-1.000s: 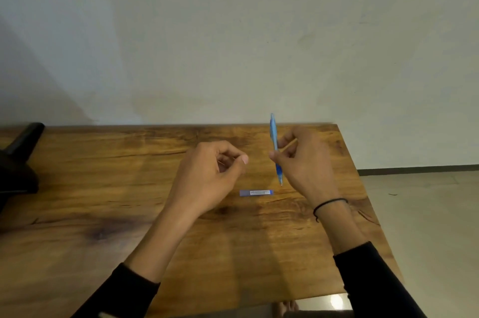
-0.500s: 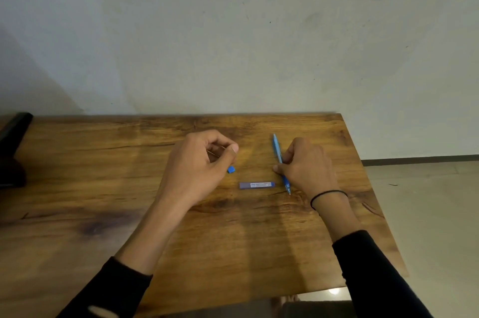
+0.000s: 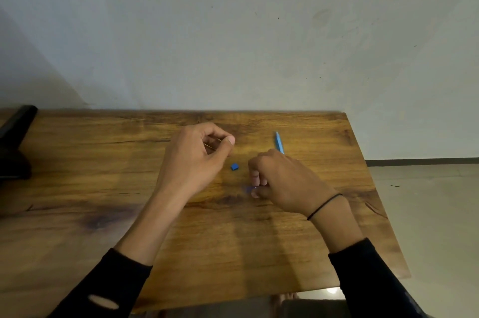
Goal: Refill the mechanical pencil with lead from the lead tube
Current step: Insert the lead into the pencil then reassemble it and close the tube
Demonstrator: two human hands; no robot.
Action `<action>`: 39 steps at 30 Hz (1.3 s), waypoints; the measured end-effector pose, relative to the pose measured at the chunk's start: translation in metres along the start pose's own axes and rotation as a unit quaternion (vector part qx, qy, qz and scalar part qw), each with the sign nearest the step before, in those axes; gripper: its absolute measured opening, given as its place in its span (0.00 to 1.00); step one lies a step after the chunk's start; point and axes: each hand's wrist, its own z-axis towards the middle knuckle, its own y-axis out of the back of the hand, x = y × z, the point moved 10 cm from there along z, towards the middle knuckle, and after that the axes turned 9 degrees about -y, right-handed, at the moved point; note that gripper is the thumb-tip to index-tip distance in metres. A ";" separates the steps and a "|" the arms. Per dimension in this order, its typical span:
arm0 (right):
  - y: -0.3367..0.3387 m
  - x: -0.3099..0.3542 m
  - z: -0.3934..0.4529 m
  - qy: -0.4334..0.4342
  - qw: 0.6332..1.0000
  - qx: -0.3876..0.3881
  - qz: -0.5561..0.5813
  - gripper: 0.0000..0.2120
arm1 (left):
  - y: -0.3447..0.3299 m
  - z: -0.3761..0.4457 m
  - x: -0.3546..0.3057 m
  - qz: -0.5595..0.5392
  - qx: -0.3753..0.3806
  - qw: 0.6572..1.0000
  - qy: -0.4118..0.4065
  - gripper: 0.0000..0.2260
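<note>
Head view — I see pencil (image 3: 279, 143) lying on table (image 3: 103, 188), small blue cap (image 3: 234, 167) off beside it; left hand (image 3: 197, 159) pinches thin lead; right hand (image 3: 282, 182) closes on blurred lead tube (image 3: 248, 188); loading lead, recapping left.

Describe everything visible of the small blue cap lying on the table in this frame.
The small blue cap is a tiny, squarish piece, solid mid-blue, plastic by its look. It lies loose on the bare wooden table, between the two hands: just right of and below the left hand, left of the right hand. Neither hand touches it. It sits apart from the blue pencil farther back. Finer detail is too small to tell.
</note>
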 end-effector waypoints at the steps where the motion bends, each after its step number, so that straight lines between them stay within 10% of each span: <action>1: 0.002 -0.002 0.000 -0.004 1.000 0.001 0.022 0.11 | 0.000 0.000 0.001 -0.001 -0.001 1.000 0.000 0.05; 12: 0.038 -0.015 0.005 -0.037 0.866 -0.129 0.482 0.04 | -0.020 -0.002 0.009 -0.160 0.050 0.985 0.032 0.04; 19: 0.032 -0.012 0.013 -0.043 0.821 -0.137 0.552 0.05 | -0.011 0.000 0.012 -0.194 0.017 0.981 0.022 0.04; 23: 0.028 -0.006 0.016 -0.032 0.834 -0.128 0.536 0.06 | -0.003 0.004 0.021 -0.181 -0.030 0.982 0.044 0.07; 29: 0.020 0.026 0.010 0.018 0.981 -0.133 0.137 0.10 | 0.002 0.004 0.029 -0.244 -0.073 0.964 0.078 0.05; 39: 0.015 0.031 0.009 0.021 0.985 -0.157 0.071 0.05 | 0.003 0.005 0.023 -0.162 -0.036 0.986 0.019 0.05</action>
